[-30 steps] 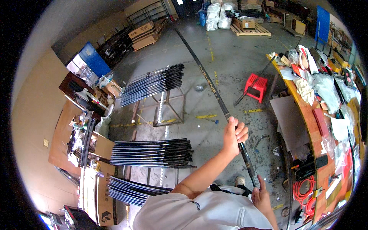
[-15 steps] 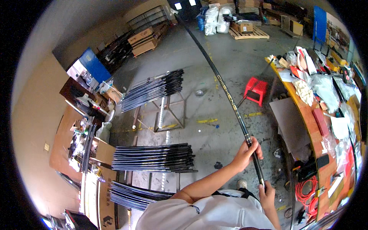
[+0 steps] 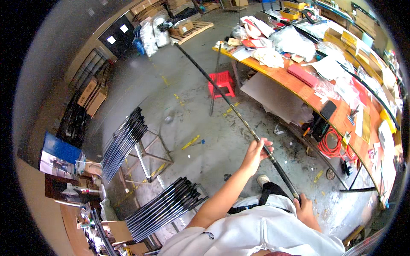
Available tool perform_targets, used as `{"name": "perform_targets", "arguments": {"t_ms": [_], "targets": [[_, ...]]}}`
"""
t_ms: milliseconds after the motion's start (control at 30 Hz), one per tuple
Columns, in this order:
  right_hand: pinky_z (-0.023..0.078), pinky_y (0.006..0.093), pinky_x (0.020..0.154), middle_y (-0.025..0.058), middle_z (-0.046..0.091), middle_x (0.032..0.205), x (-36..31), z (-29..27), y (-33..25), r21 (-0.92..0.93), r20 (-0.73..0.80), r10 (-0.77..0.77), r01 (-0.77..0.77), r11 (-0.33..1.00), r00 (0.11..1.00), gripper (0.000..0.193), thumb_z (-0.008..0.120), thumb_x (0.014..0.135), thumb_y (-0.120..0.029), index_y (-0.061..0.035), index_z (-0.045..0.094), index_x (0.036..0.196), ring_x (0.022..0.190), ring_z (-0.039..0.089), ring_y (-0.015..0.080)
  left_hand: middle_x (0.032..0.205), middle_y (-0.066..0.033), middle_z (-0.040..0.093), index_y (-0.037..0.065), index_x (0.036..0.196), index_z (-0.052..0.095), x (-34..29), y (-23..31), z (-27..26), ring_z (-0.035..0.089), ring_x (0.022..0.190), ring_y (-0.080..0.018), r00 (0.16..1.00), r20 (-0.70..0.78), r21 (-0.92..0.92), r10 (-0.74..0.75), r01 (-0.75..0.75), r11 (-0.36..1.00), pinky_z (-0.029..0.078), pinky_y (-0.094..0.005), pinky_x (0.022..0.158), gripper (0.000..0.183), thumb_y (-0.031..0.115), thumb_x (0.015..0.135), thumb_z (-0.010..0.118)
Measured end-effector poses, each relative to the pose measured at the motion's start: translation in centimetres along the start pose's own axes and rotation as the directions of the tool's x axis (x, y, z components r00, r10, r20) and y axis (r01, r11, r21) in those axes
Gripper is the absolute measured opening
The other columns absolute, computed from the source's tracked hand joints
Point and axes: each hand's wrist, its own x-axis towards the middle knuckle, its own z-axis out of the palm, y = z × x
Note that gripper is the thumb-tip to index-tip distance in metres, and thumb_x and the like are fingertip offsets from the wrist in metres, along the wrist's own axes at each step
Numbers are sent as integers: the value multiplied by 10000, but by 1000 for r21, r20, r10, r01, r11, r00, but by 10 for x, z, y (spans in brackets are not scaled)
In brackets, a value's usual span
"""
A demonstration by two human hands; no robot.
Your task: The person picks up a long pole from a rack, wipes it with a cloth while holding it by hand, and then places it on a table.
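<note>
Black pole (image 3: 234, 108) held by both hands, slanting from eleven to five o'clock.
The left hand (image 3: 259, 149) wraps around it; the right hand (image 3: 304, 207) closes on its five-o'clock end. From the left hand, bulging white sacks (image 3: 147, 40) stand toward eleven, near a cardboard box (image 3: 184, 27) on a wooden pallet (image 3: 202, 30); their contents are hidden. Stacked cartons (image 3: 90, 92) sit toward ten; translucent plastic bags (image 3: 292, 40) lie toward one on the workbench (image 3: 304, 91), contents unclear.

Gold-marked black pole (image 3: 239, 115), red stool (image 3: 226, 78)
</note>
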Motion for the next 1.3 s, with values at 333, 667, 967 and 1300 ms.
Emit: {"name": "perform_targets", "arguments": {"t_ms": [333, 667, 967, 1300], "targets": [[373, 415, 487, 184, 522, 605, -92, 13, 59, 46, -263, 212, -207, 977, 941, 153, 557, 815, -141, -3, 495, 840, 511, 495, 350, 915, -11, 596, 85, 966, 524, 22, -107, 76, 568, 794, -93, 842, 333, 373, -424, 295, 879, 490, -255, 700, 261, 338, 915, 485], [332, 413, 420, 153, 454, 502, -175, 72, 117, 87, -288, 514, -513, 854, 808, 266, 517, 860, -255, -15, 446, 771, 436, 469, 328, 827, -8, 539, 96, 957, 480, 9, -208, 101, 548, 582, -108, 528, 284, 682, -801, 475, 555, 393, -225, 435, 180, 228, 863, 558], [325, 406, 420, 149, 451, 501, -177, 75, 129, 131, -277, 574, -561, 817, 771, 267, 519, 855, -248, -14, 440, 753, 429, 453, 325, 707, -73, 555, 80, 932, 457, -15, -190, 110, 532, 483, -147, 438, 190, 600, -879, 657, 456, 407, -254, 387, 158, 201, 854, 524], [321, 390, 433, 143, 451, 511, -103, 41, 145, 113, -289, 178, -151, 982, 941, 258, 526, 841, -228, -11, 437, 732, 438, 434, 312, 878, -16, 552, 86, 998, 456, -9, -126, 86, 556, 766, -103, 855, 385, 359, -348, 209, 910, 467, -248, 648, 300, 200, 801, 651]]}}
